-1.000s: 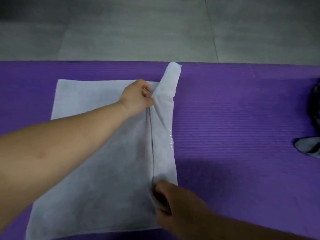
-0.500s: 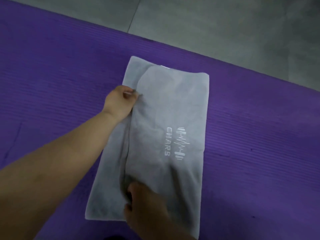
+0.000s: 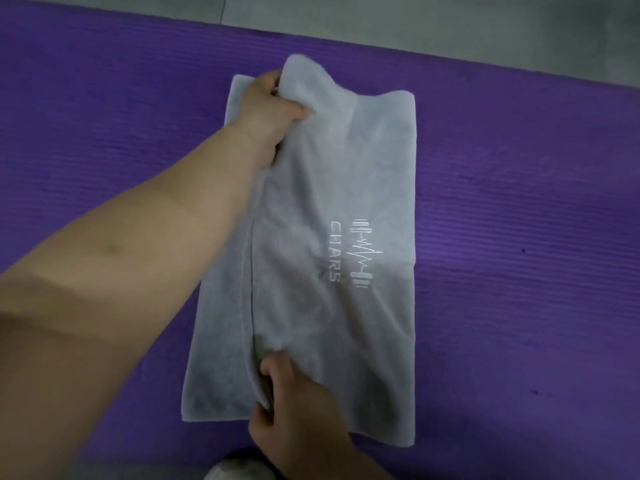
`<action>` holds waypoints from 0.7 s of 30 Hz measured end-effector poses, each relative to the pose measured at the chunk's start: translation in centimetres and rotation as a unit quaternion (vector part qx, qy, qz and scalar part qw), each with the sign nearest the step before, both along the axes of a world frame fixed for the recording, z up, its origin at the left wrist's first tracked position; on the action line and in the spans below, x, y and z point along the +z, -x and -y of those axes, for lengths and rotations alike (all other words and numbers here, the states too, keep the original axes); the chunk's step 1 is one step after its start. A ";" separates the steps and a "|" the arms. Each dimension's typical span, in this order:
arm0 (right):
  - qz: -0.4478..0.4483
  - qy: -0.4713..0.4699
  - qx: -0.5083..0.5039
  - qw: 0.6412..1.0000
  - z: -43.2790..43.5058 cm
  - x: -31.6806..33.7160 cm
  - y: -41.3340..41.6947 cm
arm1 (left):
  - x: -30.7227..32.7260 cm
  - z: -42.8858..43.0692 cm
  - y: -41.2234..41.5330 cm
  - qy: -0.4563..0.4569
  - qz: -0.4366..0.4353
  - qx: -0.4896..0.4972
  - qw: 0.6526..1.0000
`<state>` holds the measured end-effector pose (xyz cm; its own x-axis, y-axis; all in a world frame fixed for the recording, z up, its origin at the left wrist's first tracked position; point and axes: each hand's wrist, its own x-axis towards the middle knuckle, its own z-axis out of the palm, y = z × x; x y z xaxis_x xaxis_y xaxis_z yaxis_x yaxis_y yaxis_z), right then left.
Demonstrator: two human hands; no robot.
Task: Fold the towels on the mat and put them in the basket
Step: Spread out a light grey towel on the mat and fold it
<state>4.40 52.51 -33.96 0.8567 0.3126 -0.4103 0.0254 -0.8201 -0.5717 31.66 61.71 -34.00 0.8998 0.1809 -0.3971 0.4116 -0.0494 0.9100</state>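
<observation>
I see a long, soft grey towel (image 3: 374, 174) on the ribbed purple mat (image 3: 519, 220); left hand (image 3: 270, 109) grips its raised far corner, right hand (image 3: 298, 410) pinches its near flap edge; bare mat to its right

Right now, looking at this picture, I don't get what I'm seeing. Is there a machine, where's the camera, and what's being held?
No machine here: these are a person's two bare hands, filmed by one camera worn on the head, looking forward and down. A purple mat lies on a grey floor, and a grey towel with a white logo, folded over on itself, lies on it. The left hand grips the upper layer's far corner, lifted; the right hand pinches its near edge. No basket is in view.
</observation>
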 end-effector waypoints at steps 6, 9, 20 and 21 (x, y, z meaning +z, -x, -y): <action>0.011 -0.093 -0.025 0.995 -3.1 0.3 -0.9 | 2.0 -2.5 -2.0 -0.201 0.110 -0.062 0.971; -0.039 -0.093 0.028 0.994 -3.8 0.3 -1.9 | 0.0 -4.7 -1.3 -0.261 -0.012 -0.091 0.961; -0.012 -0.140 0.175 0.975 -0.1 0.0 -1.7 | -1.6 -6.0 18.0 -0.195 -0.051 -0.017 0.979; 0.059 -0.111 0.188 0.974 1.4 0.1 -2.0 | -1.8 -6.3 20.1 -0.199 -0.064 -0.023 0.978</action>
